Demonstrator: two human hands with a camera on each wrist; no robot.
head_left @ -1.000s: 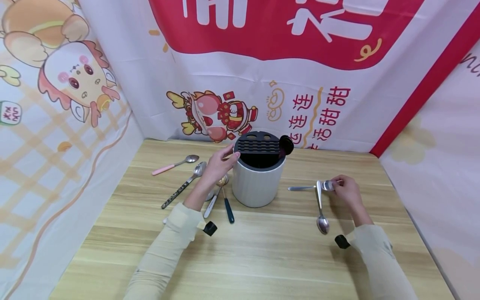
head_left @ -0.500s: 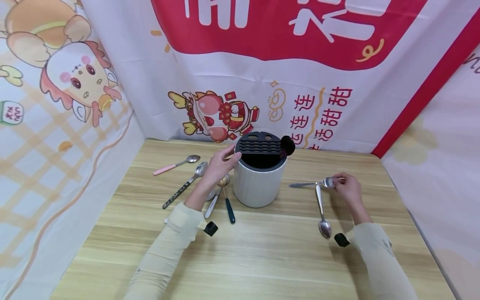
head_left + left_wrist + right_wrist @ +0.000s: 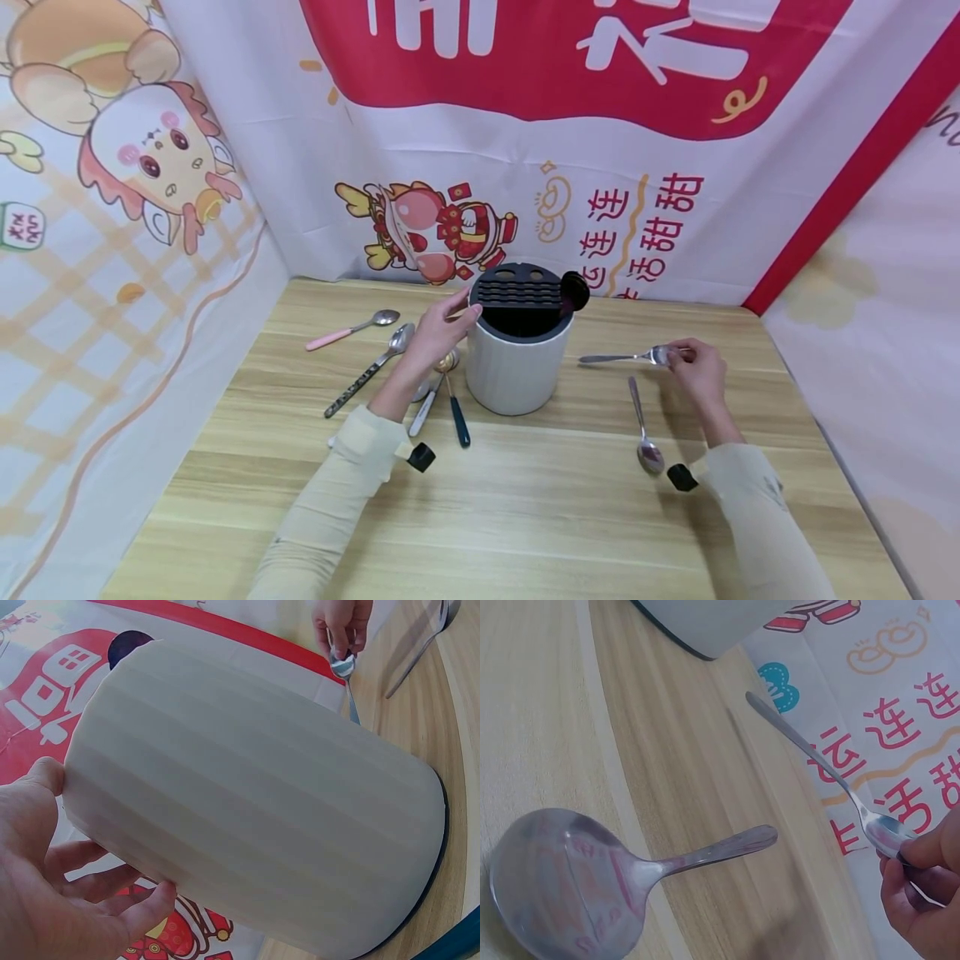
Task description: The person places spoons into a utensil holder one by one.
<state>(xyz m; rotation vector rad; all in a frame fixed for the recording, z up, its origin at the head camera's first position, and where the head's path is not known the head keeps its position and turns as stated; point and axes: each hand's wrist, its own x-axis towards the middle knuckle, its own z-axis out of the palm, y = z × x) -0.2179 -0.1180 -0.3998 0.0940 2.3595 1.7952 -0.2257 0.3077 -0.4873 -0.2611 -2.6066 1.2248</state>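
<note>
A white ribbed utensil holder point(image 3: 513, 375) with a black slotted top stands upright on the table. My left hand point(image 3: 441, 329) grips its left side at the rim; the left wrist view shows thumb and fingers spread around the wall point(image 3: 255, 795). On the right, my right hand point(image 3: 699, 375) pinches a metal spoon point(image 3: 881, 831) by its bowl, the handle point(image 3: 607, 358) pointing left toward the holder. Closer to me lies a second metal spoon point(image 3: 649, 454), its bowl toward the front; it looms large in the right wrist view point(image 3: 566, 889).
Left of the holder lie a pink-handled spoon point(image 3: 330, 339), a spoon with a dark patterned handle point(image 3: 352, 392), a white-handled utensil point(image 3: 422, 414) and a dark green-handled one point(image 3: 460, 425). A black rounded utensil head point(image 3: 575, 292) sticks out at the holder's right rim. Printed cloth hangs behind the table.
My right hand has raised the pinched spoon slightly and away from the second spoon, which it earlier overlapped. That second spoon has shifted a little. The left hand stays on the holder.
</note>
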